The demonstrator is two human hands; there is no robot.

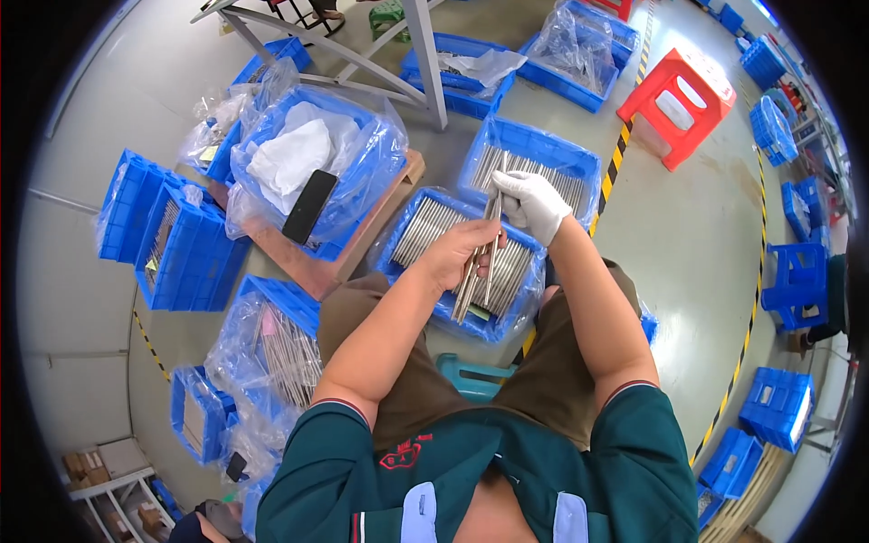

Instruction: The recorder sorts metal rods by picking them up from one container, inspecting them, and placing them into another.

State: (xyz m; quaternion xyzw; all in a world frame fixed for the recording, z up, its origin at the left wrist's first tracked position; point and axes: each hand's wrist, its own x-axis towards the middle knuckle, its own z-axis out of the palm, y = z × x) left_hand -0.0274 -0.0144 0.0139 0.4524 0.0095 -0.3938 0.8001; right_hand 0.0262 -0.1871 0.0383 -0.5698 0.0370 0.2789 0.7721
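My left hand [450,256], bare, is closed around a small bunch of thin metal rods [469,291], which stand steeply tilted. My right hand [534,204] wears a white glove. Its thumb and fingers pinch a metal rod at the upper end of the bunch. Right below the hands sits a blue crate [385,260] lined with clear plastic, with rows of similar rods [424,228] lying in it. Just beyond it, partly behind my gloved hand, another blue crate [593,177] holds more rods [566,187] side by side.
A black phone [310,206] rests on a plastic-lined crate at the left, above a wooden pallet [288,260]. Loose rods [288,362] fill a bagged crate at lower left. A red stool [679,104] stands at far right. A grey metal frame leg [425,63] rises ahead.
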